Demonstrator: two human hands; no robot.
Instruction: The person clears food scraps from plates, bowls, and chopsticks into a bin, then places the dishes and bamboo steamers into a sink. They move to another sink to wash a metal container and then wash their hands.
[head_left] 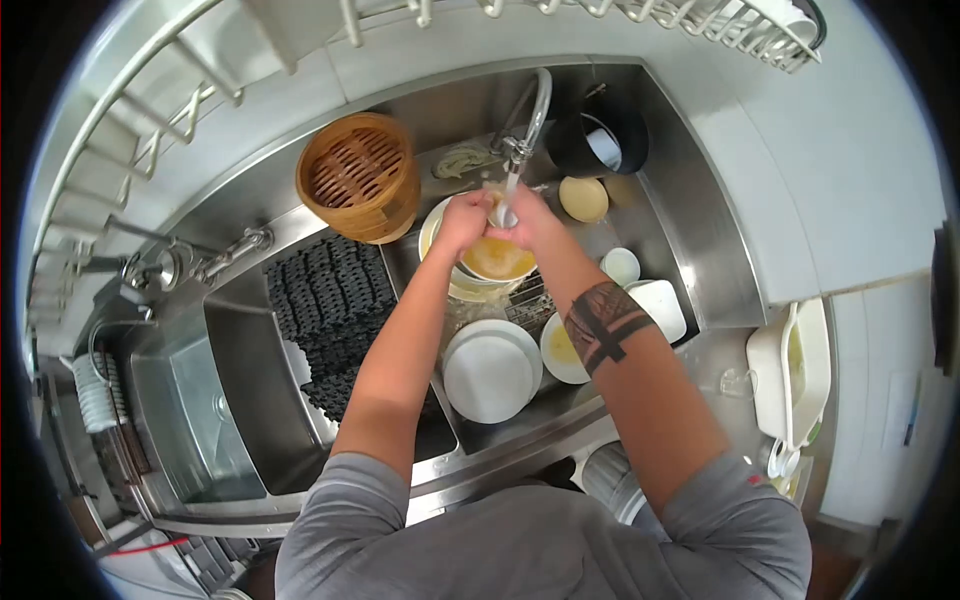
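The person stands at the sink [692, 225] with both hands raised over the basin, holding 1 yellowish bowl [496, 260] right under the tap [522, 140], so the thin stream of water falls into it. The left hand [461, 222] has its fingers closed on the near rim, steadying the bowl. The right hand [528, 226] is closed on the other side, its fingers curled at the rim where the water lands. The bowl is tilted a little, held over other crockery, so it seems the runoff drains down into the basin and not onto the surface.

Below the hands sits 1 stack of white plates [490, 372]; I cannot tell how many are in it. Just beside it lies 1 plate with yellow residue [558, 352]. 1 bamboo steamer [357, 176] stands to the left, above black mats [330, 305], and 1 black pot [598, 140] stands in the back corner. A 2nd basin [200, 400] lies further left.
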